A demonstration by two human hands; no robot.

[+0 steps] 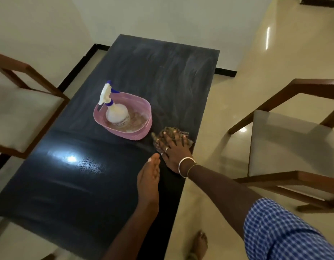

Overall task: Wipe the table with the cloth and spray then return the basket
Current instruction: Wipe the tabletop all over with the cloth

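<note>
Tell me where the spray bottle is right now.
Head view: the spray bottle stands at the left end of the pink basket on the table, up-left of the right hand pressing the cloth.

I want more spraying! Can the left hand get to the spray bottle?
Probably yes: the left hand is open and holds nothing, and only bare table lies between it and the spray bottle standing in the pink basket.

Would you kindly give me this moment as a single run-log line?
phase: wiping | right hand: pressing cloth flat near table edge | left hand: fingers straight, holds nothing | spray bottle: in pink basket
</note>
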